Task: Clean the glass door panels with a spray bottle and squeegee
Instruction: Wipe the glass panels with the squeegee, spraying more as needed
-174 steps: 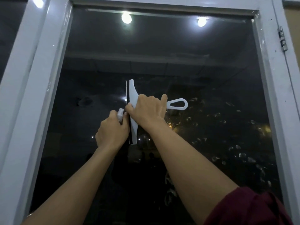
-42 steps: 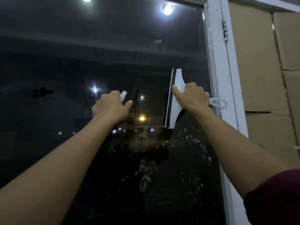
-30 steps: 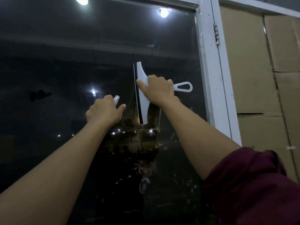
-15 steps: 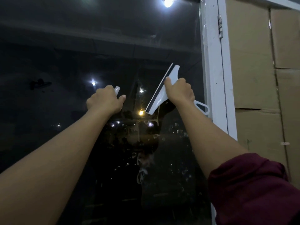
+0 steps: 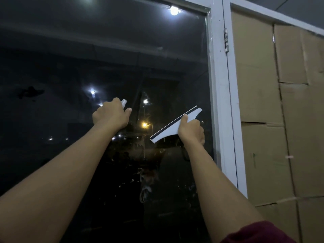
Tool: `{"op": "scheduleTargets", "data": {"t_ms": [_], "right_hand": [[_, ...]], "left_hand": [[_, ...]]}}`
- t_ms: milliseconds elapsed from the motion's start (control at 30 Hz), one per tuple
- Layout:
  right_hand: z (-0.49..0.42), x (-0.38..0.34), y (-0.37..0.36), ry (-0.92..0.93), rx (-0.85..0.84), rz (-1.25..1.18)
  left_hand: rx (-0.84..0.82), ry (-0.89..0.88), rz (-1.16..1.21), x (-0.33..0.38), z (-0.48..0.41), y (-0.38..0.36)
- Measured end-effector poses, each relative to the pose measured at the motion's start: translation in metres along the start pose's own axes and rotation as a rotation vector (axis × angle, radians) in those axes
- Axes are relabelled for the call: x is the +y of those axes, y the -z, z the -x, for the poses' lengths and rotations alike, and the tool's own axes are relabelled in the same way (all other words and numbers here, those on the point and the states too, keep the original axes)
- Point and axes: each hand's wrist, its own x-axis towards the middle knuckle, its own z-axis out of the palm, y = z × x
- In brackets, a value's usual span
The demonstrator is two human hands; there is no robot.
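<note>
Squeegee tilted on the glass door panel, close to its white frame

My right hand grips the squeegee, blade slanting from lower left to upper right; wet streaks lie below it. My left hand, level and well apart, is closed round the spray bottle

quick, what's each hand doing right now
left hand: closed on the spray bottle
right hand: closed on the squeegee

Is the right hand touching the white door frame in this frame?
Apart. The head view shows dark glass between the right hand holding the squeegee and the door frame.
</note>
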Motion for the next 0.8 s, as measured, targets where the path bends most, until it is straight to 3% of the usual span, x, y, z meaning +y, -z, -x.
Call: {"op": "scheduleTargets", "data": {"t_ms": [233, 433, 600, 800], "right_hand": [[-0.025, -0.048, 0.02, 0.101, 0.129, -0.149], [-0.041, -0.065, 0.021, 0.245, -0.106, -0.09], [-0.033, -0.049, 0.018, 0.341, -0.202, -0.056], [-0.021, -0.032, 0.013, 0.416, -0.096, 0.094]], "left_hand": [[-0.003, -0.003, 0.019, 0.001, 0.003, 0.0], [0.006, -0.042, 0.038, -0.002, 0.004, -0.001], [0.043, -0.073, 0.047, -0.004, 0.005, -0.005], [0.071, -0.08, 0.077, -0.005, 0.006, -0.007]]}}
